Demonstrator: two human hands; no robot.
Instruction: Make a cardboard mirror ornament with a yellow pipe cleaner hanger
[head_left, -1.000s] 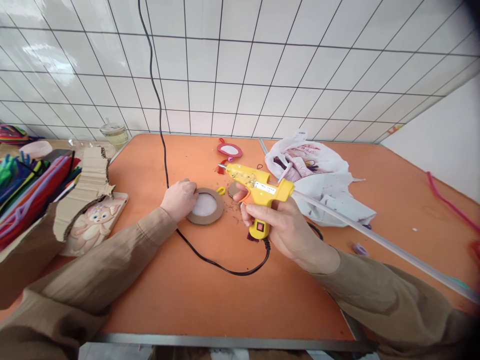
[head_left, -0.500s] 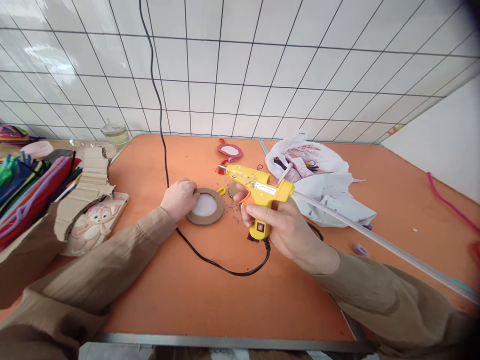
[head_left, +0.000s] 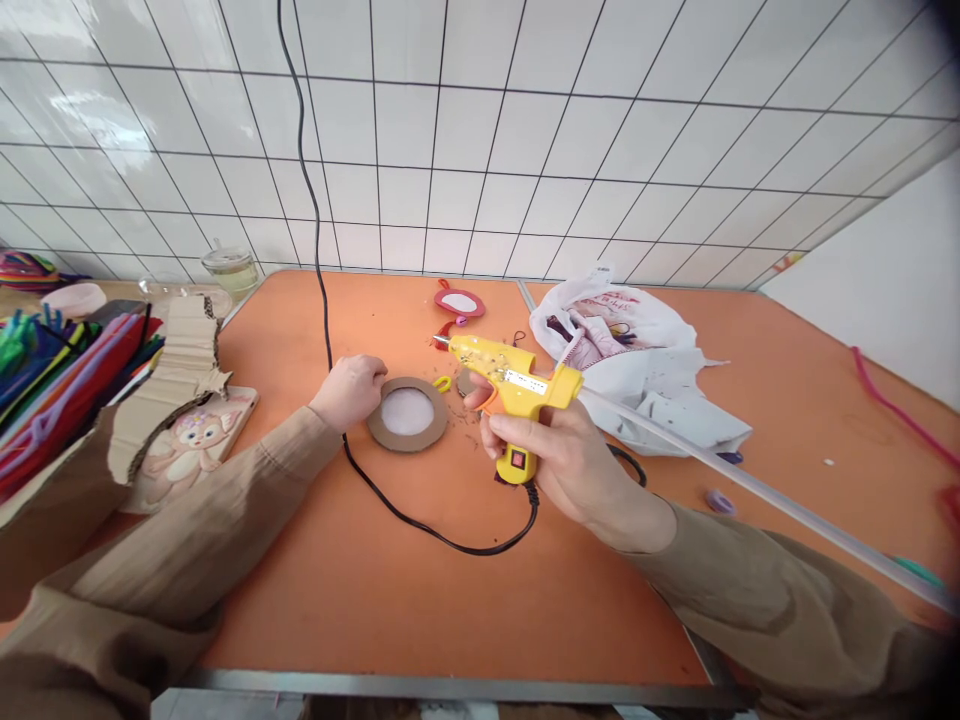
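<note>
In my right hand (head_left: 577, 455) is a yellow hot glue gun (head_left: 517, 378), gripped round its handle with a finger at the orange trigger. Its metal nozzle points left, and a long clear glue stick (head_left: 697, 435) sticks out of its back. Just left of a cardboard ring (head_left: 379, 435) with a white middle, my left hand (head_left: 351, 392) is closed, its fingers curled and their undersides hidden. I cannot tell whether it touches the ring's edge. A yellow loop (head_left: 442, 384) shows at the ring's upper right. Beyond the nozzle lies a red ring-shaped piece (head_left: 472, 312) with a white centre and red tassel.
A black cord (head_left: 409, 518) runs down the tiled wall and across the orange table (head_left: 450, 620) to the gun. White plastic bags (head_left: 637, 350) lie at right. A cardboard box (head_left: 60, 550) of fuzzy craft stems, a cartoon-printed case (head_left: 195, 450) and a glass cup (head_left: 231, 268) stand left.
My left hand has shifted slightly left, off the ring's upper left edge. The glue gun has moved a little left and down in my right hand.
</note>
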